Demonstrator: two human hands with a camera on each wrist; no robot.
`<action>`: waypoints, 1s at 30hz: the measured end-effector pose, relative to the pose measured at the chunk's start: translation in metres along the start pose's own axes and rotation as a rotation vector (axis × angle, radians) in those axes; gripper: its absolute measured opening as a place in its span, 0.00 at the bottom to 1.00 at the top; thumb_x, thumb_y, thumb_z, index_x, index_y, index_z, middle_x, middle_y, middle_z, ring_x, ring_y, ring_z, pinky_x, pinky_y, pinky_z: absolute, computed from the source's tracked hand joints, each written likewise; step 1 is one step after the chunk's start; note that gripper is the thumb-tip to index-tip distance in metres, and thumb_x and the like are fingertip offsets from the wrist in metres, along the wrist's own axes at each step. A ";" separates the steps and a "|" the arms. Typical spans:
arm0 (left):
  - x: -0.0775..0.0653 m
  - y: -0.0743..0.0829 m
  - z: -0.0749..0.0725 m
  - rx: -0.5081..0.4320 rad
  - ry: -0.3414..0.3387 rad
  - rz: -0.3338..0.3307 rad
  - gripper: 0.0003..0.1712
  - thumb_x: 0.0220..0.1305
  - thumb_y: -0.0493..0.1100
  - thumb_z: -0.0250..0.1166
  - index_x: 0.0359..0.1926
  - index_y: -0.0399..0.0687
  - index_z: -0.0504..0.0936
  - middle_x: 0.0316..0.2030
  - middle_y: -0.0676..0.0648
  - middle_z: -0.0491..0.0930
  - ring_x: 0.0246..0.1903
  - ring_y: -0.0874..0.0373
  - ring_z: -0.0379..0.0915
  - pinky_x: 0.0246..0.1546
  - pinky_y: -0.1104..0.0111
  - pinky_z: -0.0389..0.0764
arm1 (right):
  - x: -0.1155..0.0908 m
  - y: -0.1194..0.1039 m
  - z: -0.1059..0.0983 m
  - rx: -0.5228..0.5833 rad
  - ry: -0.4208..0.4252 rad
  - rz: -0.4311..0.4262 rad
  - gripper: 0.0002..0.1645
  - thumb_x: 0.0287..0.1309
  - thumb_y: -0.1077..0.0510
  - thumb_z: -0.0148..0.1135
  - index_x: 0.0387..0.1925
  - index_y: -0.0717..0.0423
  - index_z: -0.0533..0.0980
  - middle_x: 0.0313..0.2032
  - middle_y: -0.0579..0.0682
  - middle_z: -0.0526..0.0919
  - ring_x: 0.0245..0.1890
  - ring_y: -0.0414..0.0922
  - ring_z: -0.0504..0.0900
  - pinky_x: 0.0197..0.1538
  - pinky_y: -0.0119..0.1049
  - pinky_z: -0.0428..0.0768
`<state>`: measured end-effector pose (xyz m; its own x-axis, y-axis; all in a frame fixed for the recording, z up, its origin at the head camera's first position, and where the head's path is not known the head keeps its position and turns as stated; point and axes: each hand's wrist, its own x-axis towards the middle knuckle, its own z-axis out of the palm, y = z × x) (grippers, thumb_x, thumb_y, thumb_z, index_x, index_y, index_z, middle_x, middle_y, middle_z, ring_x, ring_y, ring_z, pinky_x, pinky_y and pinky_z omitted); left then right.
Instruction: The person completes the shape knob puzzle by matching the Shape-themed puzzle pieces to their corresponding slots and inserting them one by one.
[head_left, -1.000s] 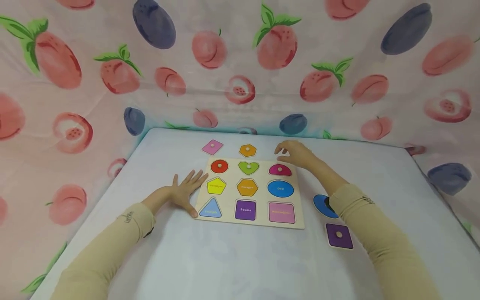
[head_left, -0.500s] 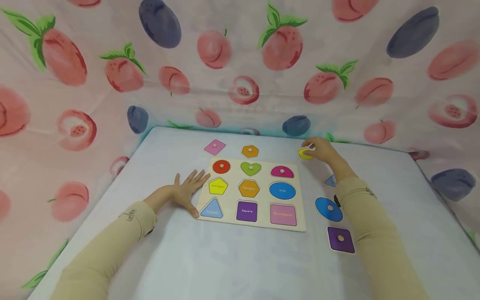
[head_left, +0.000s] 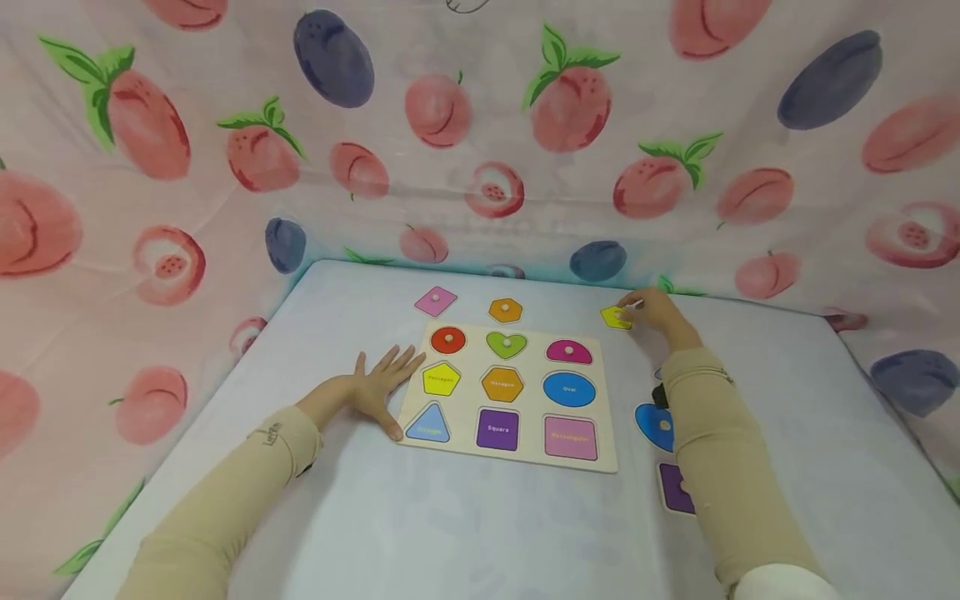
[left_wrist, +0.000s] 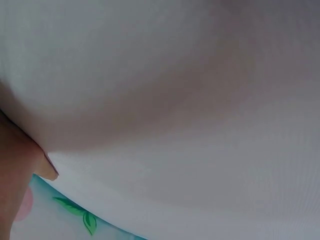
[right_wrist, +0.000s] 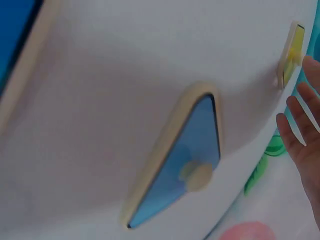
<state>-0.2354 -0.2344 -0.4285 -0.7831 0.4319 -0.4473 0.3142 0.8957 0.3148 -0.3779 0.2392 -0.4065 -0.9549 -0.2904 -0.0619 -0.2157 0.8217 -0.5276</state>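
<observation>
The left hand [head_left: 377, 390] lies with fingers spread against the left edge of a wooden shape puzzle board [head_left: 459, 417], fingertips and thumb on its rim. In the left wrist view only part of this hand shows at the lower left. Beyond the board's far right corner, the right hand [head_left: 658, 312] pinches the small knob of a yellow pentagon puzzle piece [head_left: 612, 317], its other fingers extended. The piece lies at the tabletop. In the right wrist view, fingertips [right_wrist: 310, 67] sit right at the knob. Red circle, green heart and pink half-circle knobbed pieces fill the board's far row.
A pink piece [head_left: 431, 307] and an orange hexagon piece [head_left: 502, 315] lie behind the board. A blue triangle piece [right_wrist: 185, 150], a blue oval piece [head_left: 648, 429] and a purple square piece [head_left: 675, 496] lie along the right, partly under the right sleeve. Fruit-print cloth [head_left: 480, 225] rises behind.
The right hand has moved right from beside the board's far corner to the yellow pentagon piece, which was hidden a second ago. The left hand stays at the board's edge.
</observation>
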 end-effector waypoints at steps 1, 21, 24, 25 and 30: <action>0.000 0.000 0.001 0.000 0.003 -0.002 0.76 0.35 0.64 0.75 0.74 0.53 0.33 0.74 0.42 0.26 0.72 0.40 0.17 0.61 0.32 0.20 | 0.000 0.001 0.003 0.015 -0.002 0.013 0.19 0.62 0.62 0.57 0.51 0.71 0.75 0.55 0.72 0.72 0.54 0.67 0.70 0.58 0.58 0.71; 0.000 0.004 0.009 0.009 -0.022 0.004 0.76 0.36 0.65 0.75 0.74 0.54 0.31 0.74 0.43 0.24 0.72 0.41 0.16 0.61 0.32 0.20 | -0.009 -0.006 0.015 -0.121 0.063 0.057 0.13 0.61 0.63 0.58 0.42 0.72 0.76 0.48 0.70 0.77 0.47 0.63 0.75 0.51 0.53 0.76; -0.001 0.004 0.004 -0.001 -0.016 -0.007 0.76 0.36 0.64 0.75 0.74 0.54 0.32 0.74 0.43 0.25 0.72 0.41 0.17 0.61 0.32 0.19 | -0.006 -0.011 0.013 -0.118 0.057 0.070 0.14 0.62 0.62 0.58 0.43 0.70 0.76 0.49 0.69 0.77 0.49 0.62 0.74 0.54 0.53 0.75; -0.001 0.004 0.002 -0.004 -0.015 -0.011 0.76 0.36 0.64 0.75 0.74 0.54 0.32 0.74 0.43 0.25 0.72 0.41 0.16 0.60 0.32 0.19 | -0.005 -0.012 0.012 -0.111 0.056 0.072 0.14 0.62 0.61 0.58 0.43 0.70 0.76 0.50 0.69 0.76 0.50 0.62 0.74 0.55 0.54 0.74; -0.002 0.003 -0.004 -0.008 -0.008 -0.007 0.76 0.36 0.64 0.75 0.74 0.52 0.32 0.74 0.43 0.24 0.72 0.40 0.16 0.60 0.32 0.19 | -0.004 -0.019 0.009 -0.105 0.066 0.032 0.14 0.61 0.61 0.59 0.42 0.71 0.77 0.50 0.69 0.77 0.52 0.64 0.73 0.58 0.55 0.73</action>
<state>-0.2350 -0.2325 -0.4235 -0.7809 0.4266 -0.4564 0.3045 0.8978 0.3182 -0.3681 0.2209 -0.4037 -0.9722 -0.2334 -0.0193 -0.2021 0.8777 -0.4345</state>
